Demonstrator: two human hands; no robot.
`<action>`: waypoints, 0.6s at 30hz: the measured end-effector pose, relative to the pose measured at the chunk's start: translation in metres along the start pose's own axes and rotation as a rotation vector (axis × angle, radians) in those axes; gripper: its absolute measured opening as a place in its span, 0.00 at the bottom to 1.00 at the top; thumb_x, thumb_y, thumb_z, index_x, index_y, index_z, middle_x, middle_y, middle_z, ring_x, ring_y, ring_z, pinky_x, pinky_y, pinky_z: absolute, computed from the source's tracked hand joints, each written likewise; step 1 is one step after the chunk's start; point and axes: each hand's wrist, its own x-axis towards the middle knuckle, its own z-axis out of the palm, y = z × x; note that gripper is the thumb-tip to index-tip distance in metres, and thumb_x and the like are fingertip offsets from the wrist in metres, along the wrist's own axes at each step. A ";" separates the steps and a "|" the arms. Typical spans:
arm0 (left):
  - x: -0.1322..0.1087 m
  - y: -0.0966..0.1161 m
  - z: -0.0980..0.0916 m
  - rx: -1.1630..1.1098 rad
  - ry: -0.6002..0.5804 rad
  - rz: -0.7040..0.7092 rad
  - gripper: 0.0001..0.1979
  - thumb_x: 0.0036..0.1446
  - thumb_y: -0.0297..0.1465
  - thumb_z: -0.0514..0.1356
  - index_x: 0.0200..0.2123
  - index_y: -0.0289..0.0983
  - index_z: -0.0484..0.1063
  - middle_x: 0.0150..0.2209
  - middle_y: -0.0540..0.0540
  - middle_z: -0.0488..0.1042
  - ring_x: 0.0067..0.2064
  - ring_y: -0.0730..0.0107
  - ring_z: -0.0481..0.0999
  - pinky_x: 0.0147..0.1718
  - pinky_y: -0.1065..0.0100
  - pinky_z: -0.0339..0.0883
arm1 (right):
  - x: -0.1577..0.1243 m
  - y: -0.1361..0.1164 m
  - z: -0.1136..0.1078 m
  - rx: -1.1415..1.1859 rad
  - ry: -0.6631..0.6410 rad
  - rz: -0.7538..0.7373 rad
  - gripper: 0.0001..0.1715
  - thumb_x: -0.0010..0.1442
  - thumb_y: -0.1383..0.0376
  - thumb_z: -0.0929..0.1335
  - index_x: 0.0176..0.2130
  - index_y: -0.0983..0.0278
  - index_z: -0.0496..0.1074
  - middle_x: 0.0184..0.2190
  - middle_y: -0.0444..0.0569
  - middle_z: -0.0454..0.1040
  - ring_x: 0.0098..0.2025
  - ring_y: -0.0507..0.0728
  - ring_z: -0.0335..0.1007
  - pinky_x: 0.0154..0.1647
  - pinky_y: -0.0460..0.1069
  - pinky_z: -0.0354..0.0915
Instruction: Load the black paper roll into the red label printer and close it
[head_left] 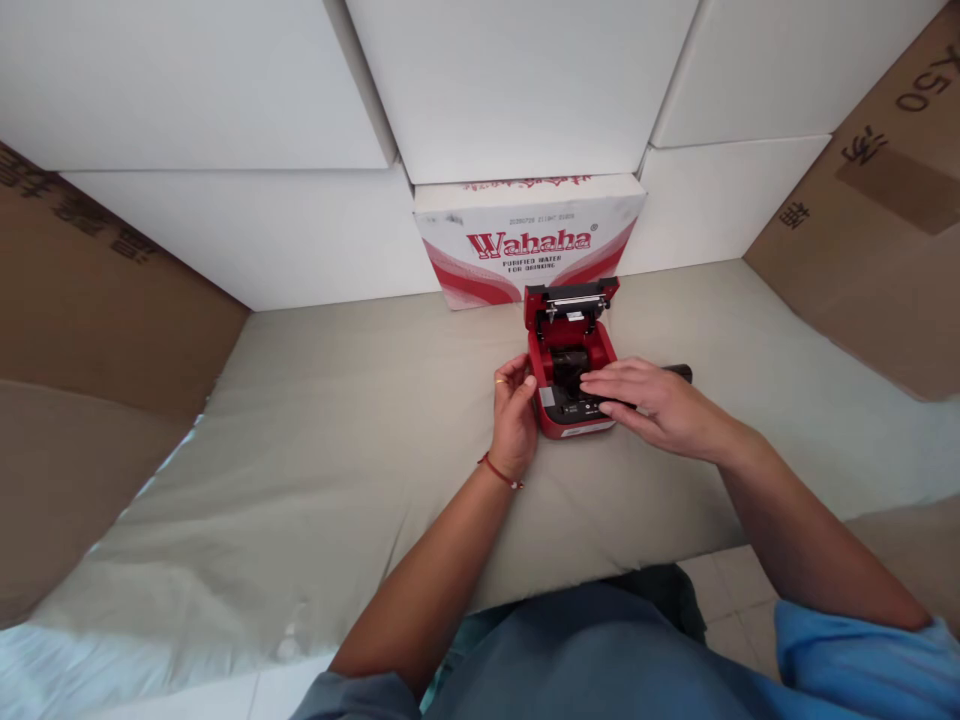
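A small red label printer (pixel 534 345) sits on the cloth-covered table with its lid (pixel 571 297) raised. Inside its bay is a dark, shiny cylinder-like part (pixel 570 360); the black front panel (pixel 574 408) carries small markings. My left hand (pixel 515 405), fingers curled, grips the printer's left side. Over the front right of the printer, my right hand (pixel 645 400) is closed around a slim black tool. The black handle (pixel 679 372) sticks out behind the knuckles. The tool's working end is hidden by my fingers and the dark interior, so its kind is unclear.
Behind the printer stands a white and red Wahaba-style water carton (pixel 529 255). White boxes (pixel 525 90) are stacked along the back. Brown cardboard boxes flank the table, one at left (pixel 97 300) and one at right (pixel 877 240). The beige cloth (pixel 337 430) has wrinkles and a front edge near my body.
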 end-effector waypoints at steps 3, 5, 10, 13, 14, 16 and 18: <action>-0.006 0.001 0.003 0.087 -0.004 0.036 0.35 0.56 0.56 0.77 0.59 0.46 0.74 0.68 0.41 0.75 0.73 0.50 0.73 0.76 0.48 0.65 | -0.025 -0.004 0.015 -0.039 0.099 0.002 0.23 0.80 0.62 0.69 0.70 0.55 0.80 0.68 0.54 0.83 0.73 0.65 0.79 0.75 0.67 0.75; -0.014 0.005 0.007 0.155 -0.020 0.047 0.39 0.58 0.59 0.75 0.65 0.47 0.72 0.73 0.40 0.71 0.78 0.48 0.69 0.79 0.47 0.62 | -0.034 -0.005 0.026 -0.089 0.135 0.013 0.25 0.80 0.60 0.70 0.72 0.54 0.77 0.71 0.55 0.80 0.77 0.66 0.73 0.78 0.70 0.70; -0.037 0.018 0.016 0.324 -0.079 0.035 0.48 0.60 0.53 0.76 0.77 0.52 0.62 0.83 0.42 0.59 0.85 0.45 0.59 0.82 0.47 0.58 | -0.043 -0.012 0.044 -0.164 0.167 0.020 0.32 0.80 0.59 0.70 0.78 0.53 0.69 0.75 0.55 0.76 0.82 0.66 0.66 0.84 0.73 0.59; -0.042 0.024 0.019 0.346 -0.082 0.008 0.52 0.55 0.47 0.79 0.78 0.51 0.60 0.82 0.42 0.62 0.83 0.43 0.63 0.81 0.46 0.61 | -0.046 -0.012 0.048 -0.161 0.170 0.013 0.34 0.80 0.59 0.70 0.79 0.52 0.67 0.76 0.54 0.75 0.82 0.64 0.65 0.85 0.73 0.55; -0.043 0.025 0.020 0.348 -0.086 -0.004 0.52 0.55 0.45 0.79 0.78 0.50 0.60 0.81 0.41 0.64 0.82 0.44 0.65 0.81 0.46 0.62 | -0.047 -0.011 0.049 -0.152 0.170 0.014 0.33 0.81 0.59 0.70 0.79 0.51 0.68 0.76 0.54 0.75 0.82 0.64 0.64 0.85 0.73 0.55; -0.043 0.026 0.022 0.340 -0.103 -0.026 0.51 0.55 0.41 0.77 0.78 0.49 0.59 0.78 0.41 0.68 0.79 0.45 0.71 0.79 0.46 0.64 | -0.048 -0.009 0.047 -0.122 0.164 0.008 0.30 0.81 0.58 0.69 0.78 0.51 0.70 0.75 0.54 0.76 0.83 0.64 0.64 0.86 0.73 0.54; -0.043 0.027 0.024 0.342 -0.109 -0.032 0.51 0.56 0.39 0.75 0.78 0.47 0.57 0.76 0.39 0.71 0.75 0.47 0.75 0.77 0.46 0.68 | -0.046 -0.008 0.042 -0.073 0.165 -0.002 0.27 0.82 0.56 0.68 0.75 0.50 0.73 0.75 0.53 0.77 0.82 0.64 0.64 0.85 0.72 0.55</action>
